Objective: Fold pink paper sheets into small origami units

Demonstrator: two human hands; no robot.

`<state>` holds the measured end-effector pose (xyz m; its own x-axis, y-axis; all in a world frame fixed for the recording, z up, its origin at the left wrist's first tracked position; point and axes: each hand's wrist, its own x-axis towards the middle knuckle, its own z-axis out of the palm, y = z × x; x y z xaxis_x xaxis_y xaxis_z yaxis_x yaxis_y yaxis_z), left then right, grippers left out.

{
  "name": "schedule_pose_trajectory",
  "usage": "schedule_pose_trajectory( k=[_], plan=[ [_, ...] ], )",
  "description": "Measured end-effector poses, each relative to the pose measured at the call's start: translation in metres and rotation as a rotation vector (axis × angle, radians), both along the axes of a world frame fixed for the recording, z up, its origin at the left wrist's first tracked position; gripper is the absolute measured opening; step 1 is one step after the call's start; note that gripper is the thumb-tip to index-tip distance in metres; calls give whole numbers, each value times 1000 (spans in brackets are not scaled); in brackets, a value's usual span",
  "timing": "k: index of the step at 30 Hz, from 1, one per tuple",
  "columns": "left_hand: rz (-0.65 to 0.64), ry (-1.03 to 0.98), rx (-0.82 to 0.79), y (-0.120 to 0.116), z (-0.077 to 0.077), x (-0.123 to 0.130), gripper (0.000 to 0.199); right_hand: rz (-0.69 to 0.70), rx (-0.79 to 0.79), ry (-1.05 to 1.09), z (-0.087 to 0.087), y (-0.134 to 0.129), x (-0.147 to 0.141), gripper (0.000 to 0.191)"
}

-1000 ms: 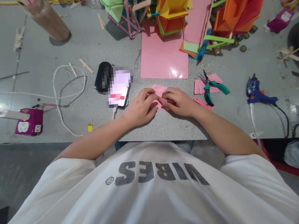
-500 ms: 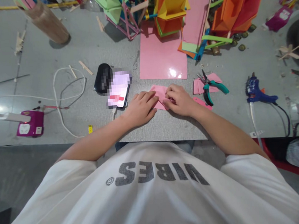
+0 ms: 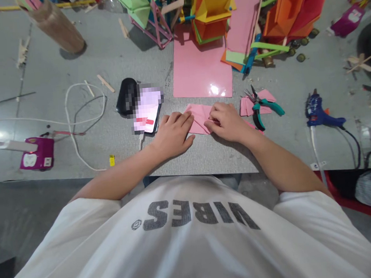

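Note:
A small folded piece of pink paper (image 3: 199, 116) lies flat on the table between my hands, with creases across its face. My left hand (image 3: 173, 133) rests palm down, its outstretched fingertips on the paper's left edge. At the right side, my right hand (image 3: 226, 121) has its fingers curled in, thumb and fingers pinching a fold of the same paper. Just beyond lies a larger glossy pink sheet (image 3: 199, 77). Right of my right hand, teal-handled pliers (image 3: 260, 106) lie on several pink paper pieces (image 3: 268, 95).
Left of my hands are a phone (image 3: 148, 105), a black case (image 3: 127, 96) and a looped white cable (image 3: 68, 110). A blue glue gun (image 3: 321, 114) lies to the right. Folded paper models (image 3: 213, 7) stand at the back, and a brown jar (image 3: 57, 31) stands back left.
My right hand has shifted slightly right along the paper, so more of the pink surface shows between my hands. My left hand has drawn back slightly to the left.

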<state>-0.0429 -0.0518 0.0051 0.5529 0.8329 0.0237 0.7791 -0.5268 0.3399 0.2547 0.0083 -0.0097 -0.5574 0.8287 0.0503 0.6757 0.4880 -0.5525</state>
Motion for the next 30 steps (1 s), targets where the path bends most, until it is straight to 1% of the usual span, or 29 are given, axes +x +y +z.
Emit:
schedule_pose_trajectory(
  k=[2,4,7,10,12,18,21,27,30],
  plan=[
    [12,0,4,-1,1,1,69,4,4,-6,0,1,0,34],
    [-7,2,16,-1,2,1,69,4,9,-8,-1,1,-1,34],
    [-94,-9,39,0,0,1,66,1,13,-17,-3,1,-2,34],
    [-193,-28,36,3,-5,2,63,0,9,-25,-4,1,-2,36],
    [-232,-28,34,4,-8,3,63,0,5,-22,-4,2,-2,37],
    [-210,-26,37,3,-8,4,59,3,-29,-26,1,2,-2,40],
    [-209,-18,45,3,-7,4,58,-4,-59,-34,6,2,-2,43],
    [-207,-31,40,5,-9,3,57,-40,-122,-40,17,0,-5,41],
    [-210,-32,33,6,-8,2,58,-66,-168,-63,23,-2,-6,45]
  ],
)
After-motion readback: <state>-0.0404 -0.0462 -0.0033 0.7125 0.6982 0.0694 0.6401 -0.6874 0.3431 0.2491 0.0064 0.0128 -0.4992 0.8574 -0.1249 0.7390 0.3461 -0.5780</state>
